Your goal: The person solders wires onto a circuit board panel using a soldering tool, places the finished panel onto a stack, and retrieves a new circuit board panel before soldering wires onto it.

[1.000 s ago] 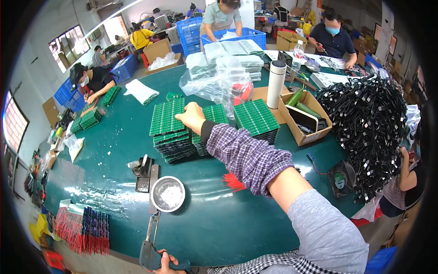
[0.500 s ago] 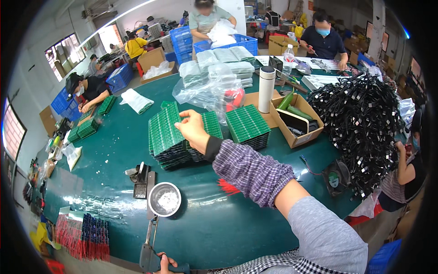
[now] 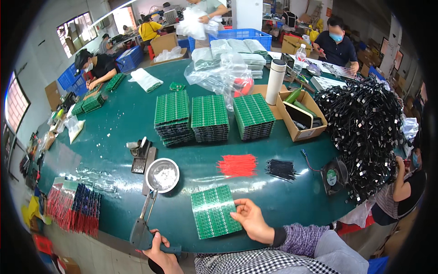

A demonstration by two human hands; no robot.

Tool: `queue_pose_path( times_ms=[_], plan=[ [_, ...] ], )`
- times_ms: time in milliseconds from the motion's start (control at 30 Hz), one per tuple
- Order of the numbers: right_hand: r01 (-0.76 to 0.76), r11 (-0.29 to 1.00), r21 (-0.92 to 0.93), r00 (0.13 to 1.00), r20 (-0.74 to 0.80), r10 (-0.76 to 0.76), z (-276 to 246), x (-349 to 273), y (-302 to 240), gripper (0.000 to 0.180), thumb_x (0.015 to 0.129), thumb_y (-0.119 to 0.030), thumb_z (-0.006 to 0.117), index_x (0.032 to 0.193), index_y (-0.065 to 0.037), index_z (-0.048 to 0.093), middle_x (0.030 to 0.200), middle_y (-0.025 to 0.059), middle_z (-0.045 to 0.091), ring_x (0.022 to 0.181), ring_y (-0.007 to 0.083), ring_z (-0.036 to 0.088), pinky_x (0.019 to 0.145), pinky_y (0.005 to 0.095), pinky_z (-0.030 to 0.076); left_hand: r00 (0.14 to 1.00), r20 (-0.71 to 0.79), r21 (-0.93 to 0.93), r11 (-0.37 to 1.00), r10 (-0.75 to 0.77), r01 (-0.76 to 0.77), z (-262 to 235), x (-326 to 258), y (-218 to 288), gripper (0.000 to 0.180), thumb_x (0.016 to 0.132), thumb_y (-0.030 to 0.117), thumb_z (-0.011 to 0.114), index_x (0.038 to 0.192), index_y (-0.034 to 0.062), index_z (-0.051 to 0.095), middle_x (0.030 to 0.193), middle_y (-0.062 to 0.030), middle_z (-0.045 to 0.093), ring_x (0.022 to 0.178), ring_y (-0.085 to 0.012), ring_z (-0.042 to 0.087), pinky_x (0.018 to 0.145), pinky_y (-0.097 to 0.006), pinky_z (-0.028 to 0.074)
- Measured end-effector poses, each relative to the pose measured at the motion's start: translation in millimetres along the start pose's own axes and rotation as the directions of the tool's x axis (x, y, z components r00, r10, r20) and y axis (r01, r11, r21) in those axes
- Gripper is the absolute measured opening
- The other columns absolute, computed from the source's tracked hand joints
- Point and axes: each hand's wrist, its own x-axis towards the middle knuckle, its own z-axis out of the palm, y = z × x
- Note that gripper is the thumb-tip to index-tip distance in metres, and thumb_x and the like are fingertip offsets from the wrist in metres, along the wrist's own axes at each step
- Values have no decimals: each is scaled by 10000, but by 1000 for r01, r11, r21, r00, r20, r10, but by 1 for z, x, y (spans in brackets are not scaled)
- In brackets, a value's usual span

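Right hand (image 3: 253,221), lower centre of frame, fingers half curled, thumb and fingertips pinching the right edge of a green circuit board panel (image 3: 214,211) lying flat on the green table (image 3: 118,123) near its front edge. Left hand (image 3: 159,253), bottom centre-left, wrapped shut around the grip of a grey handled tool (image 3: 142,228) whose shaft runs up toward a round metal bowl (image 3: 162,174) holding whitish bits. Just above the panel: a bundle of red wires (image 3: 237,165), and right of it a bundle of black wires (image 3: 280,169). Mid-frame: three stacks of green boards (image 3: 210,116) side by side. Small black fan (image 3: 334,176) at right, beside a big heap of black cables (image 3: 365,123). Open cardboard box (image 3: 301,116) and white flask (image 3: 275,82) upper right of the stacks. Other people work round the far edge of the table.
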Motion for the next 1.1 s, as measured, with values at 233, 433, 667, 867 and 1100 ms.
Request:
queue_pose_path(
  times_ms=[233, 433, 667, 867, 1100],
  plan=[
    [120, 969, -215, 991, 80, -105, 4, -40, 28, 439, 938, -35, 713, 1319, 18, 503, 1019, 54, 578, 971, 123, 605, 757, 259, 542, 993, 118, -15, 1000, -4, 6, -5, -13, -17, 375, 828, -74, 631, 1198, -50, 572, 1000, -152, 647, 579, -138, 530, 448, -241, 411],
    [138, 897, -420, 979, 194, -59, -10, -41, 3, 382, 941, -70, 701, 1302, 3, 598, 1113, 105, 657, 1019, 169, 678, 798, 297, 591, 994, 109, 22, 1000, -23, 21, -5, -22, -28, 391, 823, -56, 652, 1205, -53, 570, 1002, -158, 647, 575, -139, 528, 441, -242, 404],
    [583, 308, -752, 756, 363, -544, -42, 74, -75, 74, 870, -47, 698, 938, -18, 687, 923, 127, 648, 872, 332, 640, 765, 410, 525, 989, 117, 48, 995, -94, 89, 1, -21, -36, 387, 811, -55, 660, 1188, -44, 575, 993, -155, 645, 574, -142, 529, 445, -248, 410],
    [617, -68, -784, 611, 532, -587, -41, 142, -73, 80, 809, -54, 733, 846, -47, 662, 900, 89, 608, 891, 313, 598, 775, 427, 513, 986, 130, 38, 995, -100, 96, 26, -33, -15, 390, 841, -56, 633, 1223, -43, 556, 992, -161, 634, 569, -141, 536, 459, -244, 428],
    [583, -96, -807, 649, 534, -542, -42, 148, -63, 115, 768, -35, 746, 814, -38, 641, 884, 96, 590, 886, 310, 590, 761, 430, 515, 988, 78, 5, 991, -130, 131, 25, -32, -16, 366, 795, -73, 672, 1148, -41, 583, 943, -161, 651, 557, -179, 569, 447, -276, 443]
  ],
)
